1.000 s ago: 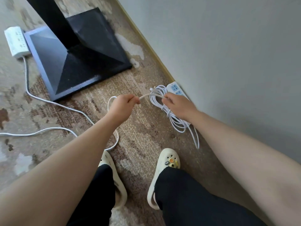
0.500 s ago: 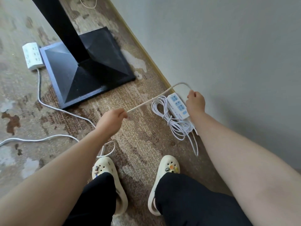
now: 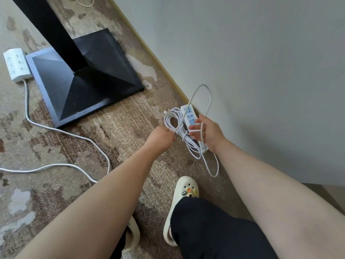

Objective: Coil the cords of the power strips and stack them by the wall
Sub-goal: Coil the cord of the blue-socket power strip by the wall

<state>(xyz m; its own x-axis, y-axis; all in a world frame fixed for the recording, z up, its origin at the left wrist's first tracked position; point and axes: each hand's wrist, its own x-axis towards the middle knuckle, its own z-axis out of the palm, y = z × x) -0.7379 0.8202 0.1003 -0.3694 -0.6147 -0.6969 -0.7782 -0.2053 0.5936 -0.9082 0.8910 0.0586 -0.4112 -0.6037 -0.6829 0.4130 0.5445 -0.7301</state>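
A white power strip with blue sockets (image 3: 190,116) lies on the carpet against the wall, its cord bundled in a tied coil (image 3: 173,124) beside it. My left hand (image 3: 160,137) pinches a loose white cord (image 3: 209,98) close to that coil. The cord rises in a tall loop in front of the wall and comes down through my right hand (image 3: 207,133), whose fingers curl loosely around it. A lower loop hangs below my right wrist. A second white power strip (image 3: 16,64) lies far left, and its cord (image 3: 74,135) trails across the carpet toward me.
A black pedestal base (image 3: 84,79) with its post stands on the patterned carpet between the far strip and the wall. My cream clogs (image 3: 184,199) and dark trouser legs are at the bottom. The grey wall (image 3: 261,71) fills the right side.
My left hand moved right, up to the coil by the wall. My right hand dropped lower and its fingers loosened. The cord that ran taut between them now stands as a tall loop.
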